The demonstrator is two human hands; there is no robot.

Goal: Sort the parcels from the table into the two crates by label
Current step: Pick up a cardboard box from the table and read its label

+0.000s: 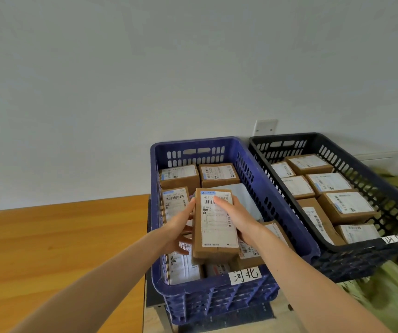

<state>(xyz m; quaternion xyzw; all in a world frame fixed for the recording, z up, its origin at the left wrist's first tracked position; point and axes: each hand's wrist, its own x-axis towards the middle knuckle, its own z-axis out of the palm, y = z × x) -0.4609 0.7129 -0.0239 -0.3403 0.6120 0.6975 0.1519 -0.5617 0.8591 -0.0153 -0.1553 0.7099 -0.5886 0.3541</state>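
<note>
Holding one cardboard parcel (214,227) over the blue crate (155,236), both hands engaged.
Left hand (181,227) has a closed grip on the parcel's left edge, fingers reaching beneath. Right hand (237,218) has a closed grip on its right edge, thumb laid across the white shipping label. Parcel lies label-up over the blue crate's middle, above other labelled boxes (180,177) packed inside; contact with them cannot be told. A handwritten tag (244,275) is fixed to the blue crate's near rim. Black crate (351,260), also holding boxes, stands just right of the blue crate. Wooden desk (48,241) lies to its left.
</note>
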